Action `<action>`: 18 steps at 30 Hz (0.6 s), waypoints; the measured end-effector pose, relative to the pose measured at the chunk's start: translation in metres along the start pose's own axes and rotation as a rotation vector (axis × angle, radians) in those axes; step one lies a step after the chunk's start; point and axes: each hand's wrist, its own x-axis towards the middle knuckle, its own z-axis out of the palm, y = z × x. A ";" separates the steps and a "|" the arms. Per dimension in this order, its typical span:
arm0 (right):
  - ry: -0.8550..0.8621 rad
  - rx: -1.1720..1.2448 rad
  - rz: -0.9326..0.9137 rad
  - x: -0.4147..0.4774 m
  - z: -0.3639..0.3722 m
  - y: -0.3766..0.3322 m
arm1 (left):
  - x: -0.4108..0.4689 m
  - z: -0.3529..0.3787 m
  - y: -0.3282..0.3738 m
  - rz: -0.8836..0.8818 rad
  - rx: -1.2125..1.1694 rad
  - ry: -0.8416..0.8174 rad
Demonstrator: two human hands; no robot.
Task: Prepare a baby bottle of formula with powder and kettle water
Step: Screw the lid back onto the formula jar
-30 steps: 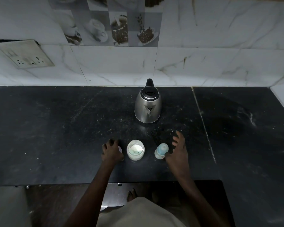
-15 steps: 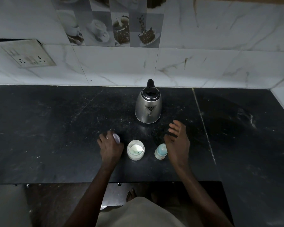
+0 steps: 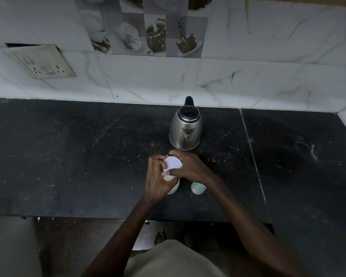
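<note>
Head view — both hands at a small white-lidded container, over the desk's front edge.

Left hand (image 3: 158, 180) wraps the container (image 3: 169, 172) body; right hand (image 3: 190, 166) fingers close on its white lid (image 3: 172, 162) — likely braced so the lid can be twisted or pulled off to reach the powder. Baby bottle (image 3: 198, 188) stands just right of the hands, near the front edge; an open jar (image 3: 173, 189) sits partly hidden beneath them. Kettle (image 3: 185, 128) stands behind, spout toward the person, ready for pouring. Count: one kettle, one bottle, one jar, one lidded container.

Left hand (image 3: 158, 180) and right hand (image 3: 190, 166) gripping white-lidded container (image 3: 172, 163), kettle (image 3: 185, 128) behind, black counter (image 3: 68, 156)
</note>
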 end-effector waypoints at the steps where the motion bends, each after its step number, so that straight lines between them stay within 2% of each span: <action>1: -0.009 -0.025 0.001 0.000 0.004 0.002 | -0.002 0.000 -0.002 -0.002 -0.005 -0.008; 6: -0.044 -0.209 -0.027 -0.003 0.023 0.003 | -0.011 -0.002 -0.007 -0.042 -0.029 -0.009; 13: -0.146 -0.415 -0.061 -0.003 0.039 0.009 | -0.017 -0.008 -0.033 -0.349 0.033 -0.368; 15: -0.159 -0.451 -0.091 -0.005 0.044 0.011 | -0.019 -0.006 -0.036 -0.402 0.052 -0.407; 18: -0.157 -0.465 -0.096 -0.005 0.049 0.012 | -0.022 -0.003 -0.037 -0.435 0.067 -0.382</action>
